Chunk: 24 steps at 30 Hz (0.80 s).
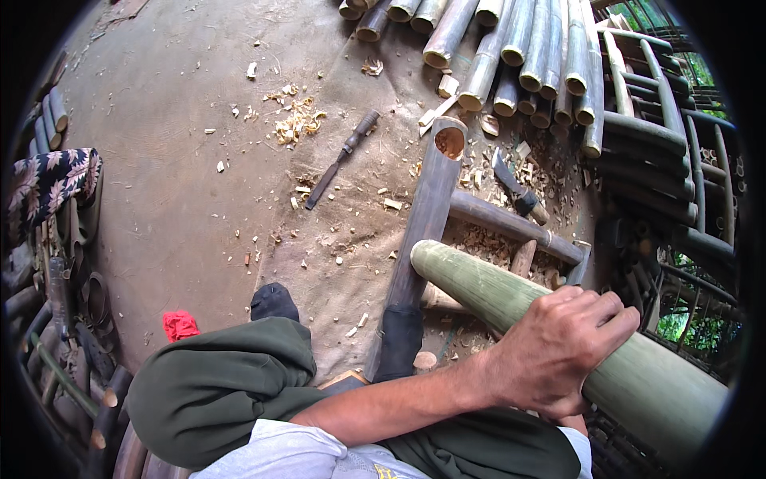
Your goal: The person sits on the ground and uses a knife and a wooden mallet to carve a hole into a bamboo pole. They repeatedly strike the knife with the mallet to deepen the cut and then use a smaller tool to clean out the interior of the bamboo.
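The green bamboo pole (550, 327) lies slanted across my lap, its cut end up near the middle of the view and its thick body running down past my right side. My left hand (558, 351) reaches across and is wrapped over the top of it, fingers curled round the far side, a closed grip on the pole. My right hand is hidden below the pole; only a sliver of something skin-coloured shows there, so I cannot tell whether that grip is closed or not.

Just under the pole's cut end is a dark bamboo post (427, 215) with a hollow top, pinned beneath my dark-socked foot (399, 339). A darker crosspiece (511, 226) runs off it to the right. Beyond lie a curved chopping knife (515, 188) among shavings, a chisel (343, 156) on the earth floor (175, 160), and stacked bamboo lengths (511, 48) at the far edge.

My worry is the pole's smooth round skin: held from above by one visible hand, it could roll or slide down off my thigh. If the cut end drops, it would knock the post or swing toward the knife. My foot sits close under it too.
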Tool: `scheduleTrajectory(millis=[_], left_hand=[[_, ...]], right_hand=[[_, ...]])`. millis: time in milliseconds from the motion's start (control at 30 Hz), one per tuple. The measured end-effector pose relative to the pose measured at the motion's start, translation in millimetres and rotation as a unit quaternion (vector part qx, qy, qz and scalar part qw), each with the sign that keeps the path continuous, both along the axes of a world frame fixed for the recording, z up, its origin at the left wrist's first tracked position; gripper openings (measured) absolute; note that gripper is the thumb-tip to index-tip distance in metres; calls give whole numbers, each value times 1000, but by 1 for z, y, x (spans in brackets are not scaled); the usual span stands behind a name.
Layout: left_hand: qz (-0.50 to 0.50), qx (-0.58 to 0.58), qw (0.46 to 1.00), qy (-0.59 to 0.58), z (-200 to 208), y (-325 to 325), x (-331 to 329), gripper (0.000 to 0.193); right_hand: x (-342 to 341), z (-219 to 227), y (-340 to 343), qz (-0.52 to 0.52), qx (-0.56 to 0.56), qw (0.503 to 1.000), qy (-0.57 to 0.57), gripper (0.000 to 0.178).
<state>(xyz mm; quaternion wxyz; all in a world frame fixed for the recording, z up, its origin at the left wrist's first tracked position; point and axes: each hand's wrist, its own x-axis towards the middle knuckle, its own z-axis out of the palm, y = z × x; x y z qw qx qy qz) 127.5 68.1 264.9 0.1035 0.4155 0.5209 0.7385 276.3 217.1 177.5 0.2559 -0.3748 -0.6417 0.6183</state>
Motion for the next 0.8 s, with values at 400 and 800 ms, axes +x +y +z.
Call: scheduleTrajectory(millis=[400,800], left_hand=[[-100,-117,988,1,-18,-11,-24,90],[8,-283,954,101,-220,-50,-36,69]], right_hand=[[37,140,48,-130,262,930,221,91],[-70,214,40,-234,275,864,352,77]])
